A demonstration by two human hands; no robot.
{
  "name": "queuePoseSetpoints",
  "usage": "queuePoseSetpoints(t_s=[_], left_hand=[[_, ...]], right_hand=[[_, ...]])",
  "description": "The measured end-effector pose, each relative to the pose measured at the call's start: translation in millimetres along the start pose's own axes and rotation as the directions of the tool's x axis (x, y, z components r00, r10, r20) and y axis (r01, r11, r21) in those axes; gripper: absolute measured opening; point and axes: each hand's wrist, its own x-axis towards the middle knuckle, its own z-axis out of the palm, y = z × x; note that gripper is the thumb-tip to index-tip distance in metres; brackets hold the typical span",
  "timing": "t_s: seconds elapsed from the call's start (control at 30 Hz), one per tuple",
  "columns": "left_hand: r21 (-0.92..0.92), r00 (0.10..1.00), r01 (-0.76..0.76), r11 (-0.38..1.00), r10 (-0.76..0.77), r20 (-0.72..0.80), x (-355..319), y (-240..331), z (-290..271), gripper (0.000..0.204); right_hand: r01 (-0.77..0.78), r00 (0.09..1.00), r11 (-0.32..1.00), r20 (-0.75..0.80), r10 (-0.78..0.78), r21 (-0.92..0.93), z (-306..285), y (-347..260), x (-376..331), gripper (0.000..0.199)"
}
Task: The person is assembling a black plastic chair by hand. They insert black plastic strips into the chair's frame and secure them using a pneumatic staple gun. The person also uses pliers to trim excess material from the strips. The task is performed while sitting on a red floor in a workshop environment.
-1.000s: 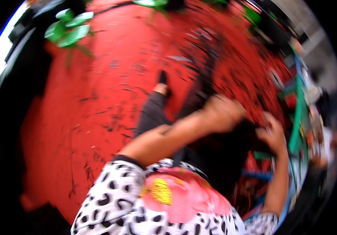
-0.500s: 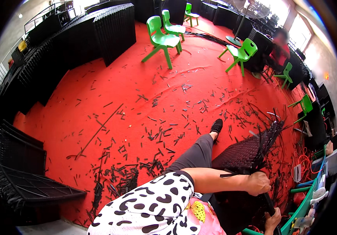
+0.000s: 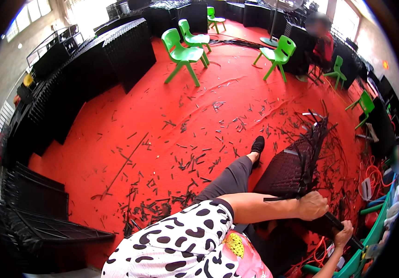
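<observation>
A black woven panel (image 3: 283, 173) with loose strips hanging from its far end is held up at my right side. My left hand (image 3: 313, 205) is closed round its near edge, where a dark strip sticks out past my wrist. My right hand (image 3: 343, 234), nearer me and further right, is closed on the dark bar that runs along the same edge. Its fingers are partly hidden. Below my left forearm the dark shapes are too dim to make out.
Cut black strips (image 3: 192, 162) litter the red floor (image 3: 88, 162). Stacked black panels (image 3: 130, 55) line the left; others (image 3: 46, 208) lie at lower left. Green chairs (image 3: 181, 53) stand ahead. A person (image 3: 322, 48) sits at far right. A green-rimmed table (image 3: 375, 227) with red cords beside it is close at right.
The near bar of the panel has swung to the right and tilted. Both hands have moved with it, my right hand up and rightward. The whole view has shifted slightly.
</observation>
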Motion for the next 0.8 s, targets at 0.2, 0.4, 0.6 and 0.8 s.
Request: queuePoseSetpoints(t_s=[0.2,0.4,0.6,0.8], left_hand=[[-0.030,1.000,-0.023,0.999,0.023,0.009,12.7,-15.7,15.9,0.013],[-0.072,0.998,-0.016,0.997,0.020,0.052,23.9,-31.6,16.3,0.010],[-0.049,0.996,0.013,0.999,-0.009,0.086,29.2,-36.5,10.8,0.008],[-0.110,0.982,0.055,0.992,-0.034,0.187,29.1,-32.1,8.8,0.014]], right_hand=[[-0.086,0.996,0.996,-0.019,0.086,-0.021,3.8,3.3,-2.8,0.042],[-0.152,0.988,0.988,-0.042,0.151,-0.017,6.6,-0.6,7.1,0.035],[-0.170,0.984,0.985,-0.053,0.169,-0.012,4.8,-7.3,18.9,0.034],[-0.157,0.984,0.988,-0.084,0.156,-0.010,0.7,-6.5,11.4,0.034]])
